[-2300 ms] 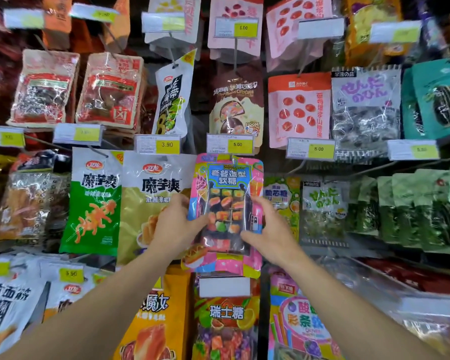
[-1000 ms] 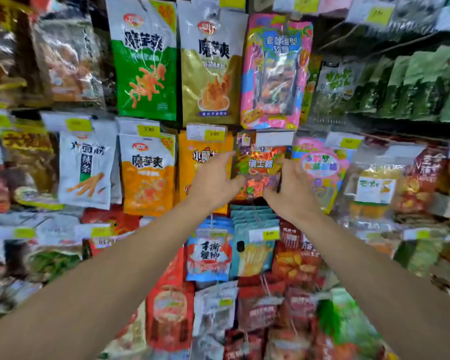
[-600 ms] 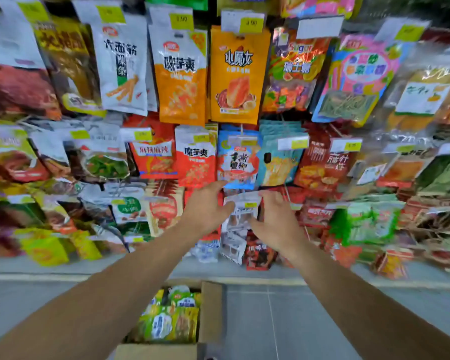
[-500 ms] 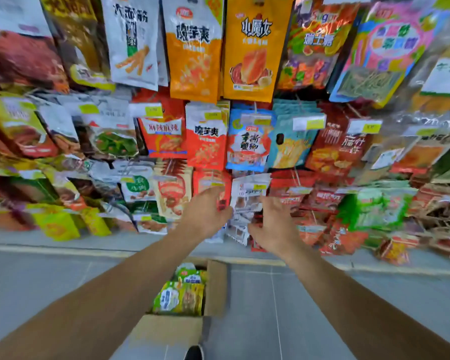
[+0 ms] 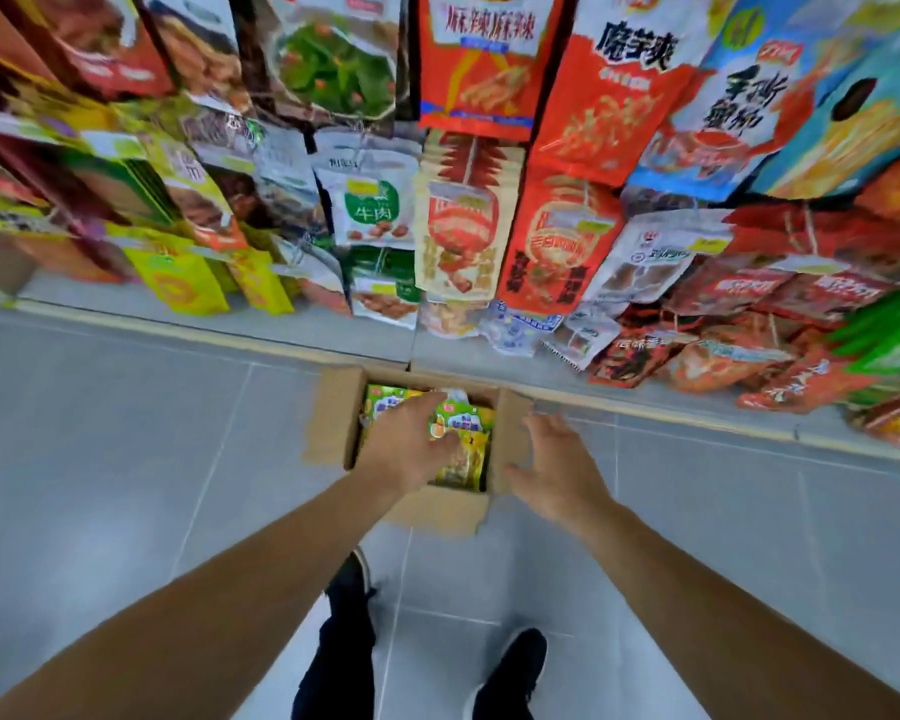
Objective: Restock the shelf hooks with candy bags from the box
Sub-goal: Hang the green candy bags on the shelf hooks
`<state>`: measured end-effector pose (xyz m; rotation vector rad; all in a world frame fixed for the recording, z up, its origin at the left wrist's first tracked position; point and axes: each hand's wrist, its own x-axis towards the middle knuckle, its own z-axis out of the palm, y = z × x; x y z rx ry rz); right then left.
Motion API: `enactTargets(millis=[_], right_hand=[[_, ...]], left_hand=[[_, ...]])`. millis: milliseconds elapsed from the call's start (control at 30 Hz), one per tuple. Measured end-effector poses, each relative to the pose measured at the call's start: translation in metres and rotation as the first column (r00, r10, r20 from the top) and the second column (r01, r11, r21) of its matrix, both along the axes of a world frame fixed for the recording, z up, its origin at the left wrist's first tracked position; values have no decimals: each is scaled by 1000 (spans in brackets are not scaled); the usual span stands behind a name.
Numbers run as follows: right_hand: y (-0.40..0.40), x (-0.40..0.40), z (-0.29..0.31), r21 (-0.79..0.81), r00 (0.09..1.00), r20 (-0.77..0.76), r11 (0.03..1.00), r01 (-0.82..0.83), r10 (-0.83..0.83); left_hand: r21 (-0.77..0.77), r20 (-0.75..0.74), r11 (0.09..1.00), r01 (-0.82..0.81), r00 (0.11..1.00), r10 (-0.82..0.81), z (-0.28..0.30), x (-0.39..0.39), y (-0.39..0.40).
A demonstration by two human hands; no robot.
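Head view, looking straight down: the cardboard box (image 5: 333, 426) sits on the grey tiled floor (image 5: 126, 459) at twelve o'clock from the person's black shoes (image 5: 510, 667), just before the shelf's base. Green-and-yellow candy bags (image 5: 463, 433) lie packed inside. The left hand (image 5: 409, 446) reaches into the box, fingers spread over the bags — whether it has one gripped I cannot tell. The right hand (image 5: 554, 470) hovers wide open by the box's three o'clock flap, holding nothing. This looks like the fetching step; next calls for closing on one bag and lifting it up to a hook. Crowded snack packets (image 5: 557, 241) hang from eleven to two o'clock — the raised flaps may snag the lift.
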<state>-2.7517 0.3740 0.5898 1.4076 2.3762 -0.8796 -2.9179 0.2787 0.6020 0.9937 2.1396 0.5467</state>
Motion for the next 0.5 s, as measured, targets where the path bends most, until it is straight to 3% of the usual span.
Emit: enactTargets(millis=[233,500], right_hand=[[-26,-99,-87,-138,994,105,990,41,-27],[-22,-150,-196,-209,986,166,977,43,-8]], left_hand=[[-84,117,995,-58,991,68,-94,-111,-29],[-174,176,978,-114,974,145,-197,-152,-35]])
